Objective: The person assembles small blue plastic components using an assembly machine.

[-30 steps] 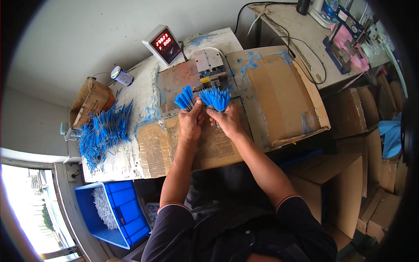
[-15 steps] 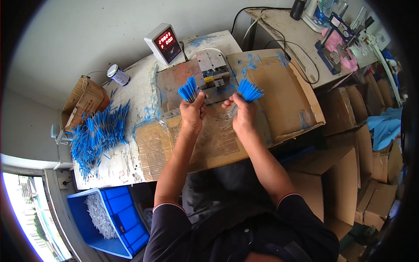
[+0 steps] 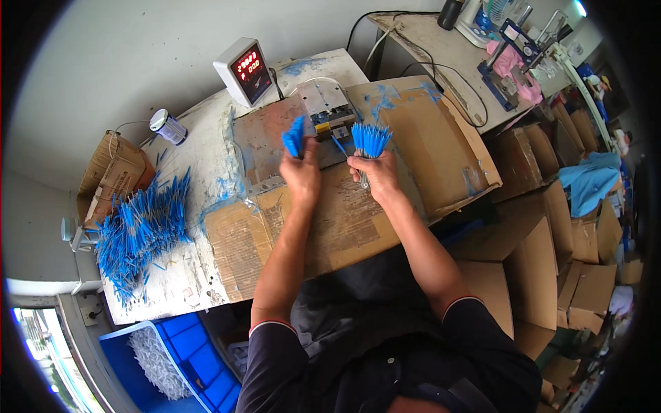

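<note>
My left hand point(image 3: 301, 172) is closed around a bundle of thin blue-tipped sticks point(image 3: 293, 135), blue ends up. My right hand point(image 3: 377, 175) grips another bundle of thin blue-tipped sticks point(image 3: 372, 140), fanned out at the top, with pale lower ends showing below the fingers. One single stick point(image 3: 339, 145) juts from the right thumb and fingertips, tilted toward a small metal fixture point(image 3: 330, 110) on a worn metal plate point(image 3: 265, 141). Whether its tip touches the fixture I cannot tell.
A big heap of blue sticks point(image 3: 144, 224) lies at the table's left, beside a cardboard box point(image 3: 113, 179) and a jar point(image 3: 168, 126). A white display box point(image 3: 242, 71) stands behind. Below left is a blue bin point(image 3: 200, 358) with white pieces; open cartons point(image 3: 530, 275) crowd the right.
A single stick now points from my right fingertips toward the fixture. My right-hand bundle stands more upright, and my left hand's bundle has turned. The whole view has shifted slightly.
</note>
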Available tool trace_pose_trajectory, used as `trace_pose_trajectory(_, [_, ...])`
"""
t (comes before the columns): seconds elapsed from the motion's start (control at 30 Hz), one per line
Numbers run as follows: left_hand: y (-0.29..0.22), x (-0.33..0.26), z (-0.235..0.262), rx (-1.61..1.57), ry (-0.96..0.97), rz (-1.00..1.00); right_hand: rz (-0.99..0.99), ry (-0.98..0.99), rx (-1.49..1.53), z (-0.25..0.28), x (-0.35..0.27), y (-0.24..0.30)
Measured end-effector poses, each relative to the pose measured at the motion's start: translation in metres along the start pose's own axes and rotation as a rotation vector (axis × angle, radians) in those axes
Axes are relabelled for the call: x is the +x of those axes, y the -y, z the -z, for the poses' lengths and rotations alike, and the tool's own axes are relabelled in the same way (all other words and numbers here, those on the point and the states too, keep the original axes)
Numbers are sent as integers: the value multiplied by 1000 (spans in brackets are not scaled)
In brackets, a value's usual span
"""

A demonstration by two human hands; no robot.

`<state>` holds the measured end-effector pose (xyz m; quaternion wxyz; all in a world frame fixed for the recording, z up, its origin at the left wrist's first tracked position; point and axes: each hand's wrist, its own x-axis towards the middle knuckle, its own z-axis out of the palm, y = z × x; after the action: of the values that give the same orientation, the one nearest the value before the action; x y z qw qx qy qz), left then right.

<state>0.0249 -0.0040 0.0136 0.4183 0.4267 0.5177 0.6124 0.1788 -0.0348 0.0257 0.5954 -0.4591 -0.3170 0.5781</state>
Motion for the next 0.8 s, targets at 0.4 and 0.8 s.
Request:
trace_pose_trajectory(0.4, [5,19,27,-71,-218,-157,110,-240,-56,-33,11,-18])
trace_pose_trajectory(0.8, [8,16,31,234,-299,-323,95,-262,-62,-36,9,-20])
